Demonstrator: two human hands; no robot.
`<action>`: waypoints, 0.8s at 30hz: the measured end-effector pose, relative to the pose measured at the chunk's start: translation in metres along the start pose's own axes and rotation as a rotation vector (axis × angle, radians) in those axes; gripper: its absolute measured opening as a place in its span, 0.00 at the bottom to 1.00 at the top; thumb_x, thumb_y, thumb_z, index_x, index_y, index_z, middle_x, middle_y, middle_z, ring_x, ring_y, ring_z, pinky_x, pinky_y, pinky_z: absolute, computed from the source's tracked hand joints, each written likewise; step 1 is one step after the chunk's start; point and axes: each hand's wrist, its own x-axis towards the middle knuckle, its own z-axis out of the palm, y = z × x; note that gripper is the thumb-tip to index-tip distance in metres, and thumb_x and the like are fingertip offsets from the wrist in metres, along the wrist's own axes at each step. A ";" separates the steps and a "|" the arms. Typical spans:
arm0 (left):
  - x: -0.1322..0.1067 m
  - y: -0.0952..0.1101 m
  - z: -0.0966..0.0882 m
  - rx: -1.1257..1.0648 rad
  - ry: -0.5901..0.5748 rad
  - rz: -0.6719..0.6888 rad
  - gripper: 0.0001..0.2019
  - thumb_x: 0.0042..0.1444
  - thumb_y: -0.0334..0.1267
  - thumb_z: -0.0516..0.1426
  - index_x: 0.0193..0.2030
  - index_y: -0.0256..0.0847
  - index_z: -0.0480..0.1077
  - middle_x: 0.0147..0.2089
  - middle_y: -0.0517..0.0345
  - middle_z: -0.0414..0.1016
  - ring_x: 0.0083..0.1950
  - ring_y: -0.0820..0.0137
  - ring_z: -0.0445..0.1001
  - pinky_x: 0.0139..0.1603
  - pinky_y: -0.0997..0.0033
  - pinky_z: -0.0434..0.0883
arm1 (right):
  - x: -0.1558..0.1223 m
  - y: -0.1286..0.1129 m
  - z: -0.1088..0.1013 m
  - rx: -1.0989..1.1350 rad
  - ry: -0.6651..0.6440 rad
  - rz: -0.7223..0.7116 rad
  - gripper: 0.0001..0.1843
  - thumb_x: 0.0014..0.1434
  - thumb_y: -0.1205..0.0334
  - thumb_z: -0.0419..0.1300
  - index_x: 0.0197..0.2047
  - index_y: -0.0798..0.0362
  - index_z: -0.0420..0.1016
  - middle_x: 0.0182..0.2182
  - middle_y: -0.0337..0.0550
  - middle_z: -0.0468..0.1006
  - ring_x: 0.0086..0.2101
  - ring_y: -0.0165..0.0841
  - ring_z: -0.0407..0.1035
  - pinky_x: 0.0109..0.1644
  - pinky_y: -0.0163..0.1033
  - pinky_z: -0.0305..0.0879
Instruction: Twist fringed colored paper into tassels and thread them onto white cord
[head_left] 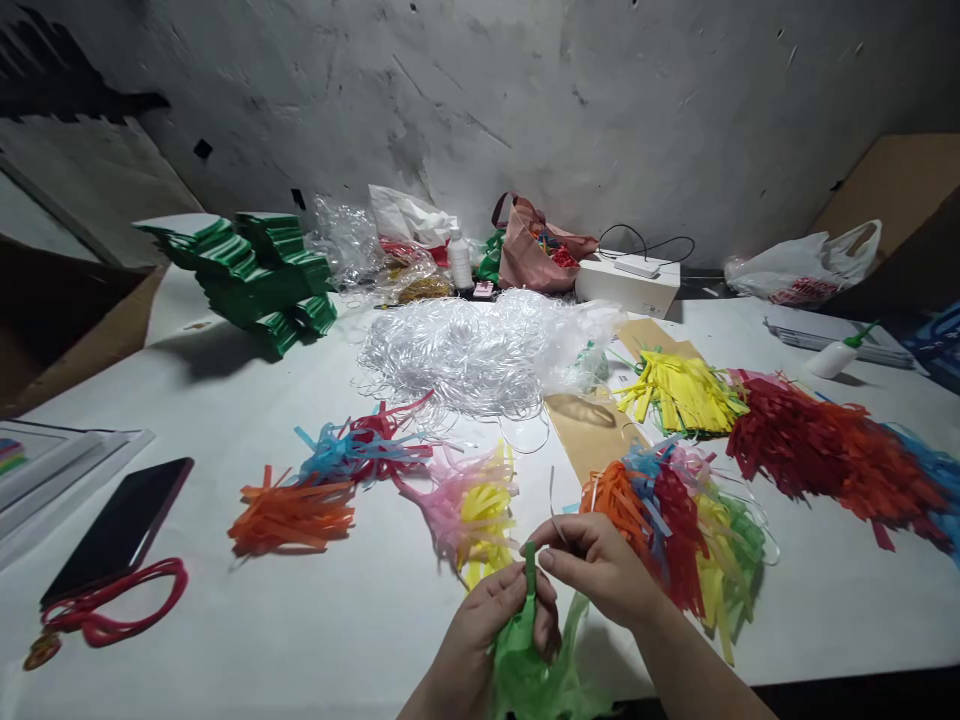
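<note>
My left hand (491,625) is closed around the top of a green paper tassel (532,670), whose strips hang down off the table's near edge. My right hand (600,565) pinches at the tassel's tip, fingers together, with a thin clear string (553,500) rising from them. Just beyond my hands lie a pink and yellow tassel (472,500) and a mixed pile of coloured tassels (682,520).
On the white table (300,620) lie orange (289,515) and blue-red tassels (360,450), a heap of clear string (480,350), yellow (679,390) and red tassel piles (825,450), green folded paper (255,270), a phone (116,530) with a red lanyard (112,610), glue bottles and bags.
</note>
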 end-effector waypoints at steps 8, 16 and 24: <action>0.007 -0.008 -0.012 -0.249 -0.340 -0.061 0.13 0.64 0.43 0.57 0.35 0.36 0.77 0.14 0.67 0.58 0.15 0.77 0.55 0.19 0.76 0.61 | 0.001 0.005 0.005 0.175 -0.088 0.048 0.22 0.53 0.45 0.71 0.35 0.58 0.78 0.21 0.39 0.75 0.22 0.27 0.69 0.28 0.32 0.64; 0.008 -0.007 -0.009 -0.208 -0.322 -0.102 0.15 0.59 0.49 0.62 0.31 0.37 0.75 0.12 0.69 0.56 0.12 0.78 0.53 0.17 0.77 0.61 | 0.003 0.002 0.010 0.135 -0.115 0.058 0.16 0.55 0.51 0.67 0.31 0.56 0.73 0.19 0.37 0.73 0.19 0.27 0.67 0.26 0.33 0.64; 0.002 -0.007 -0.020 0.007 -0.164 -0.096 0.21 0.55 0.53 0.63 0.26 0.37 0.69 0.16 0.63 0.66 0.15 0.77 0.62 0.19 0.77 0.63 | -0.002 -0.006 0.002 -0.320 -0.112 -0.048 0.08 0.42 0.72 0.55 0.29 0.54 0.71 0.18 0.27 0.58 0.20 0.22 0.50 0.22 0.28 0.46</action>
